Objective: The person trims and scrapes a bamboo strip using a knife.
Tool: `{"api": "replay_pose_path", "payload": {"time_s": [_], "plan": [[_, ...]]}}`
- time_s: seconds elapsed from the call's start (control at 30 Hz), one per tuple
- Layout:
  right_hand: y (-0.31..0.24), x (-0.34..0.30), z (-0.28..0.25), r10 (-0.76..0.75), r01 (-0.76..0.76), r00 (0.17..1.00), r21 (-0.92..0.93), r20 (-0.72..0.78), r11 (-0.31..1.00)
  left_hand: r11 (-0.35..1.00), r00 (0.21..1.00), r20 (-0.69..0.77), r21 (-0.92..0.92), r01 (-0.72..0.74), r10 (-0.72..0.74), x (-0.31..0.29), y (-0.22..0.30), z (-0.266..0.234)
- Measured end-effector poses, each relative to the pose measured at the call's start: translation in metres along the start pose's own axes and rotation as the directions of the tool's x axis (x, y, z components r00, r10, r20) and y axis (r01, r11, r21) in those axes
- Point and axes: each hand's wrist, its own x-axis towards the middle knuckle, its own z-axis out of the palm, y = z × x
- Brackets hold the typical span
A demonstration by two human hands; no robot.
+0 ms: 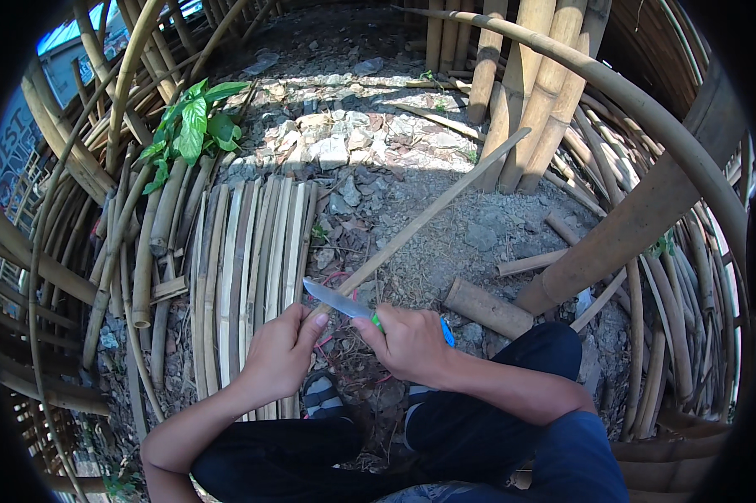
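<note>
My left hand (pixel 276 352) is closed round the near end of a long split bamboo strip (pixel 428 214). From there the strip slants up and away to the right, its far end near some thick poles. In my right hand (pixel 413 344) is a knife (pixel 334 298), my fingers wrapped round its handle, of which bits of green and blue show. The blade points left and lies across the strip just beyond my left thumb. Whether its edge cuts into the bamboo, I cannot tell.
Several split bamboo strips (pixel 252 268) lie side by side at the left, below a leafy green plant (pixel 192 126). A short bamboo piece (pixel 487 308) rests beyond my right knee. A thick slanting pole (pixel 621 222) and stacked bamboo stand at the right; broken stones (pixel 336 142) cover the ground ahead.
</note>
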Motion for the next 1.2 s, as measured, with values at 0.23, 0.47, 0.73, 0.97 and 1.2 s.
{"api": "replay_pose_path", "payload": {"time_s": [0.23, 0.47, 0.73, 0.97, 1.2], "plan": [[0.025, 0.02, -0.012, 0.128, -0.129, 0.99, -0.011, -0.056, 0.992, 0.994, 0.992, -0.119, 0.101, -0.033, 0.045, -0.005, -0.005, -0.001], [-0.002, 0.008, -0.003, 0.035, -0.044, 0.992, 0.071, 0.12, 0.997, 0.995, 0.999, -0.043, 0.096, 0.03, -0.026, -0.003, 0.008, -0.002], [0.013, 0.012, -0.002, 0.04, -0.04, 0.999, 0.025, 0.036, 0.999, 0.992, 0.99, -0.126, 0.119, -0.049, 0.064, -0.004, 0.002, 0.003], [0.02, 0.022, -0.009, 0.134, -0.141, 0.989, 0.107, 0.064, 0.984, 0.988, 0.991, -0.125, 0.151, -0.017, 0.036, -0.004, -0.002, 0.001], [0.007, 0.012, -0.001, 0.003, -0.013, 0.994, 0.095, 0.109, 0.995, 0.989, 0.997, -0.063, 0.144, -0.024, 0.033, -0.006, 0.008, 0.001]]}}
